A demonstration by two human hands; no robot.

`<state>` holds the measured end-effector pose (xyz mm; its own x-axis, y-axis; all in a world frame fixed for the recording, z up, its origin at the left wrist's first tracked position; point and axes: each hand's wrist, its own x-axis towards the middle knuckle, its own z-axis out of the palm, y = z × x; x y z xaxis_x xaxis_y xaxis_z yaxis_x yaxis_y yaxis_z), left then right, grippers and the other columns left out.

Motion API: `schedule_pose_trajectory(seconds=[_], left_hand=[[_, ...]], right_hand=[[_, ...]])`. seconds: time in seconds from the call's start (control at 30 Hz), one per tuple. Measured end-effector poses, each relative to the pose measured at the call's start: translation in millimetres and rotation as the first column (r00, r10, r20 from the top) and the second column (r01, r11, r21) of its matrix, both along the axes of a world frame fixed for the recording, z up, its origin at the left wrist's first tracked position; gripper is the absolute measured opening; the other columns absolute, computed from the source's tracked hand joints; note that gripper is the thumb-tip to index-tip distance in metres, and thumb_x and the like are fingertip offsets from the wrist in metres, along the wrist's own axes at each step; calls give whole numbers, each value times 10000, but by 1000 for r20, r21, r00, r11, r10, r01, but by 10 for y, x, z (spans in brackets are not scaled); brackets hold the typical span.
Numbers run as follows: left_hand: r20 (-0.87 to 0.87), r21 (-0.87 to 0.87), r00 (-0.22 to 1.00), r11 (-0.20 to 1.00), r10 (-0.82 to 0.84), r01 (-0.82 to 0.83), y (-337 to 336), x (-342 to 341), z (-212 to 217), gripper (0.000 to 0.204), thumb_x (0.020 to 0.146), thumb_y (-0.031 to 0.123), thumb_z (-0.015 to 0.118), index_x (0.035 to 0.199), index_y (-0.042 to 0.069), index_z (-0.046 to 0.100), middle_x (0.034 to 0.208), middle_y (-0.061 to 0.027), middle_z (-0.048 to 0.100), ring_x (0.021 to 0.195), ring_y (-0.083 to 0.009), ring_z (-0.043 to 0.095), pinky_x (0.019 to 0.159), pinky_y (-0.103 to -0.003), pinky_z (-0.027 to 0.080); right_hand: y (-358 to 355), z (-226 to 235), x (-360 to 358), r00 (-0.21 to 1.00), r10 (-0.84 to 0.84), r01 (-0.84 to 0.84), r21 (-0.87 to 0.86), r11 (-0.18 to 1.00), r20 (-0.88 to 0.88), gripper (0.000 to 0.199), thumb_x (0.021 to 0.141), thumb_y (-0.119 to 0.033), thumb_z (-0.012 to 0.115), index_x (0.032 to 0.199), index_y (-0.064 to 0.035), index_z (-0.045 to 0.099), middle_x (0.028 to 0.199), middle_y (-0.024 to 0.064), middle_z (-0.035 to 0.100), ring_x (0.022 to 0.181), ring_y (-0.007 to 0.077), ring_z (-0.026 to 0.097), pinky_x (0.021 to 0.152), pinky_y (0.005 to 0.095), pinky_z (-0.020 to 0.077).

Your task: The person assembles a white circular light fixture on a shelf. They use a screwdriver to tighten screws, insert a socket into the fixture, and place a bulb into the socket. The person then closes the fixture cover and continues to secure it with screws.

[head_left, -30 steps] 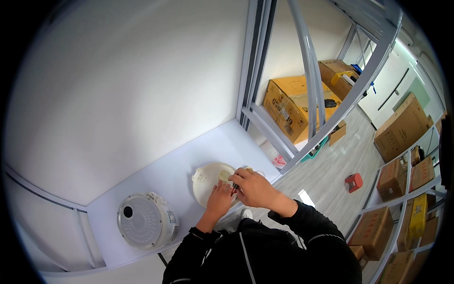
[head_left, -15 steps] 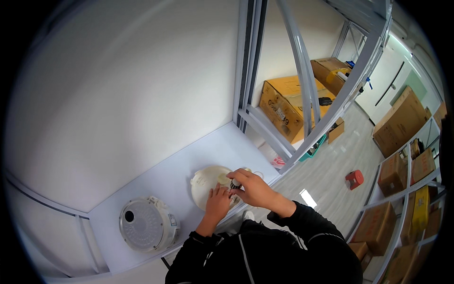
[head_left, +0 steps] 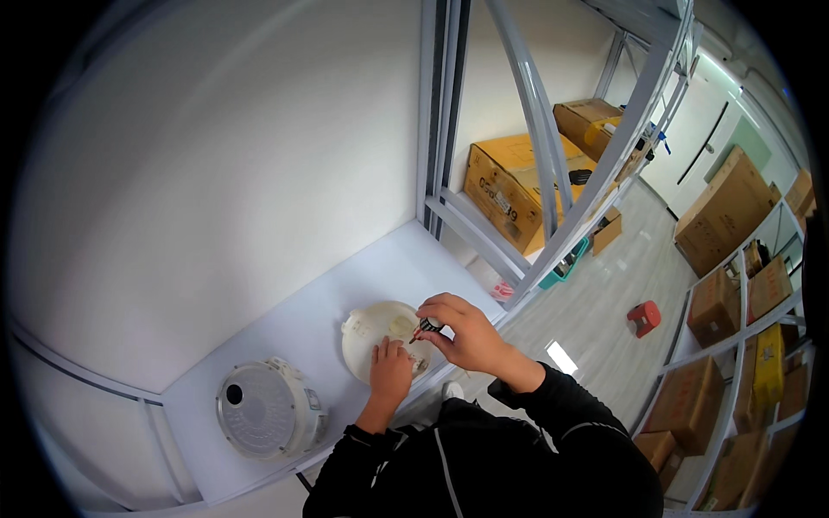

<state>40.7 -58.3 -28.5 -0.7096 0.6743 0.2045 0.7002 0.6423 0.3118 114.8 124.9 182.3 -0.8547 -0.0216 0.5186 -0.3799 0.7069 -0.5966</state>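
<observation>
A round off-white plastic cover (head_left: 357, 326) lies on the white shelf with its hollow, moulded side up. My left hand (head_left: 391, 373) rests on its near part, fingers stretched out against the inner surface. Over the cover's right side, my right hand (head_left: 471, 337) is closed around a short screwdriver (head_left: 429, 325) with a dark grip, a pale round end and some red. Its thin tip points down and left, close to my left fingertips. Whether the tip touches anything is too small to tell. My right palm hides part of the cover's rim.
A round white appliance body (head_left: 263, 410) with a dark round hole stands at the left of the shelf (head_left: 345, 276). A grey metal upright (head_left: 436, 112) rises behind. Cardboard boxes (head_left: 509, 186), a teal basket (head_left: 566, 266) and a red stool (head_left: 643, 319) are to the right.
My right hand has drawn back slightly from my left fingers, and the screwdriver shows more plainly. My left hand remains on the cover. The whole view has shifted slightly.
</observation>
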Motion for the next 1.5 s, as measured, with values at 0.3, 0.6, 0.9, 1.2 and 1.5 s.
schedule_pose_trajectory(seconds=[0.3, 0.6, 0.9, 1.2, 1.5], left_hand=[[-66, -6, 976, 978, 210, -210, 93, 56, 126, 332, 933, 278, 782, 1096, -10, 747, 1263, -119, 651, 1326, -334, 578, 1169, -528, 430], [-63, 240, 988, 963, 143, -124, 765, 199, 561, 169, 941, 183, 761, 1005, 77, 646, 1121, -109, 658, 1098, -345, 619, 976, -478, 480], [5, 239, 989, 960, 147, -144, 1574, 527, 298, 144, 946, 138, 728, 1055, 109, 638, 975, -79, 697, 948, -329, 663, 851, -481, 501], [46, 161, 951, 937, 307, -311, 2041, 558, 45, 166, 919, 122, 747, 1061, 123, 659, 987, -82, 712, 945, -342, 678, 815, -490, 506], [12, 73, 900, 897, 435, -435, 2266, 453, -78, 170, 896, 135, 772, 1037, 148, 677, 1010, -71, 728, 950, -328, 696, 836, -487, 501]], right_hand=[[195, -16, 128, 999, 17, -17, -11, 1000, -28, 380, 860, -73, 881, 1194, -60, 702, 1194, 124, 700, 1019, 346, 707, 842, 397, 594], [860, 127, 370, 989, 42, -42, 1, 999, -139, 372, 859, -67, 859, 1198, -63, 707, 1198, 138, 699, 1046, 363, 703, 872, 409, 586], [1833, 176, 835, 988, 28, -29, -5, 1000, -155, 360, 836, -35, 857, 1169, -34, 722, 1199, 152, 708, 1045, 369, 701, 884, 409, 584], [2441, 65, 949, 983, 133, -137, -21, 990, -130, 341, 858, -49, 857, 1171, -31, 723, 1205, 145, 713, 1055, 357, 703, 886, 413, 586], [2787, 91, 1039, 972, 189, -190, 8, 982, -142, 336, 854, -55, 861, 1164, -43, 730, 1206, 132, 715, 1060, 346, 700, 898, 410, 577]])
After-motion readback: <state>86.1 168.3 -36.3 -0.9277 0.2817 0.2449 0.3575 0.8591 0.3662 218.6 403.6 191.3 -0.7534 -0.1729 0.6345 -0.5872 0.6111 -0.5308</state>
